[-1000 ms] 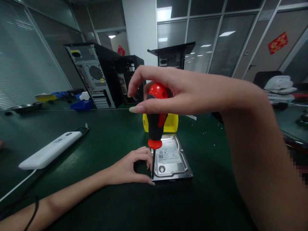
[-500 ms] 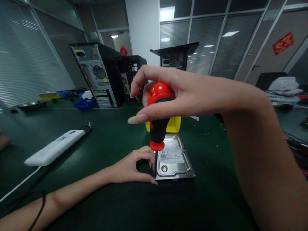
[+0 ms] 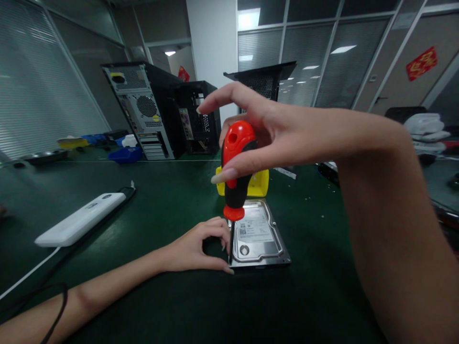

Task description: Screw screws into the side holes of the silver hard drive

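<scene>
A silver hard drive with a white label lies flat on the dark green tabletop. At its left edge my left hand grips it, the thumb by the near-left corner and the fingers curled along the side. My right hand holds a red and black screwdriver almost upright from above. The thumb lies across the handle and the index finger is raised off it; the other fingers are partly hidden behind. The shaft comes down on the drive's near-left corner, where I cannot make out a screw.
Just behind the drive stands a yellow bin. A white power strip with cables lies to the left. Computer cases stand at the back, near a blue bin. Part of another person's hand shows at the far left edge.
The screwdriver handle has turned, so its hole now faces me. My right thumb has slid rightward across the handle and the index finger has lifted. My left hand stays in place.
</scene>
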Demonstrator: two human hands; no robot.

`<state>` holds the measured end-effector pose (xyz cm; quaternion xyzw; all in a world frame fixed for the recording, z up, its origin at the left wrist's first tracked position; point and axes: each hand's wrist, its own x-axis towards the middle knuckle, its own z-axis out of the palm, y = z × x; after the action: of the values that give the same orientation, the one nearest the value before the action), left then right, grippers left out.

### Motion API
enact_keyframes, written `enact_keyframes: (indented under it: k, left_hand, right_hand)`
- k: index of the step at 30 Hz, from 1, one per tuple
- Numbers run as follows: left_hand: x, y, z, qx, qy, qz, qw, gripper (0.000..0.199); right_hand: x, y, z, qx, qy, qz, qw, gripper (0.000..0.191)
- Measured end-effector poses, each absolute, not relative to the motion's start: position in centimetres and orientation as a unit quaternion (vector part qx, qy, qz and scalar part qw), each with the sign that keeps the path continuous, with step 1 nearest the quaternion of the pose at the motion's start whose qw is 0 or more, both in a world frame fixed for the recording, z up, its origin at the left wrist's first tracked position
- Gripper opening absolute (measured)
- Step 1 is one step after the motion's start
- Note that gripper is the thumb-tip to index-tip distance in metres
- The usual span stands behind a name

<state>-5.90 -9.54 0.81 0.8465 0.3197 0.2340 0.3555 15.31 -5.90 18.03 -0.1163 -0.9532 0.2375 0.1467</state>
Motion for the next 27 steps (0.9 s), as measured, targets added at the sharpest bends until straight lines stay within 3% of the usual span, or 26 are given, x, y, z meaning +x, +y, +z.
enact_keyframes:
  k: [6, 14, 27]
  left_hand:
    - [-6.0, -9.5, 0.8, 0.849, 0.318, 0.229, 0.355, 0.022]
    - [-6.0, -9.4, 0.7, 0.849, 0.317, 0.237, 0.351, 0.023]
    - [-5.8, -9.6, 0.9, 0.842, 0.316, 0.239, 0.365, 0.021]
  right_hand:
    - [15.7, -6.5, 18.4, -0.091, -0.959, 0.246, 0.106, 0.054]
    - [13.8, -5.8, 17.7, -0.053, -0.967, 0.153, 0.199, 0.031]
    - [14.6, -6.8, 18.0, -0.139, -0.950, 0.221, 0.170, 0.046]
